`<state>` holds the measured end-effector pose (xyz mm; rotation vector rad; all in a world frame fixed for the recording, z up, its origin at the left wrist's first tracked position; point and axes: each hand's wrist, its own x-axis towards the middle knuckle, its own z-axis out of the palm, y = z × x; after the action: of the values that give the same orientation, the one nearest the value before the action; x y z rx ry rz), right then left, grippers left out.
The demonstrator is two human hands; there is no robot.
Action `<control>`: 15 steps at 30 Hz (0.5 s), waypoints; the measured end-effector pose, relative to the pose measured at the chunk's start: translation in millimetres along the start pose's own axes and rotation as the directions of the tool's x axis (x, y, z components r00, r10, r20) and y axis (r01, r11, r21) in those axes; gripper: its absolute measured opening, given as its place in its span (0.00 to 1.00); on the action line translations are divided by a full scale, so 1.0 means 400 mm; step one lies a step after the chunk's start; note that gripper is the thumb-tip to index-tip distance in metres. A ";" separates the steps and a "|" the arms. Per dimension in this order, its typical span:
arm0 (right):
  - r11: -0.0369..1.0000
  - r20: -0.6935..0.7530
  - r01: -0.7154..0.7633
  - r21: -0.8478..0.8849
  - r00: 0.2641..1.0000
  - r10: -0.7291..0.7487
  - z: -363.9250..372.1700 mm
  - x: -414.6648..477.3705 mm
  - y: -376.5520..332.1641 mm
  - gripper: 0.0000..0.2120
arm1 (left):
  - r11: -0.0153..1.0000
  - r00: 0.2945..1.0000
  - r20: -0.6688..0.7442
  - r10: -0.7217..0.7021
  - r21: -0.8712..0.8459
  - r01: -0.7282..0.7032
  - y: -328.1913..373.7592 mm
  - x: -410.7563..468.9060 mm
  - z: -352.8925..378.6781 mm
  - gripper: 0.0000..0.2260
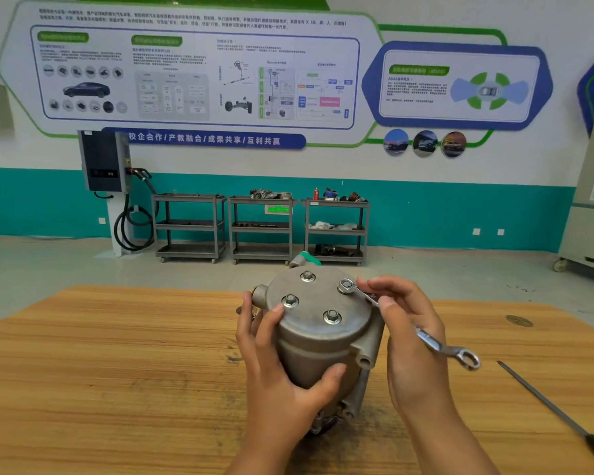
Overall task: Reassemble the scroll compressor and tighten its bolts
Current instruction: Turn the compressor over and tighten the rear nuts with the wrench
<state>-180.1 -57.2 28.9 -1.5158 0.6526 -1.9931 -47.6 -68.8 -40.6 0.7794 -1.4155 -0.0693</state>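
Observation:
The grey metal scroll compressor [318, 334] stands upright on the wooden table [117, 365], its round end cover facing up. Several hex bolts with washers sit in the cover, among them one at the back [308, 276], one at the left [290, 300] and one at the front [332, 317]. A steel wrench [436, 344] has its ring end on the right-hand bolt [346, 285]. My right hand [405, 334] grips the wrench shaft. My left hand [282, 358] wraps round the compressor's left side, thumb on its front.
A long screwdriver with a yellow handle [559, 416] lies on the table at the right. Beyond the table are three grey shelf carts [261, 228] holding parts, a wall charger with cable [105, 162], and a cabinet on wheels [590, 231] at the far right.

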 end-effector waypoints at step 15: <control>0.544 0.206 0.385 -0.746 0.909 -0.362 0.071 -0.076 -0.016 0.14 | 0.998 0.984 -0.167 0.067 0.012 -0.066 -0.014 0.003 0.025 0.33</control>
<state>-146.9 -33.6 18.9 -2.3542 1.4205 -2.0888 -54.3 -77.9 -42.8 0.7255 -1.2808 0.0513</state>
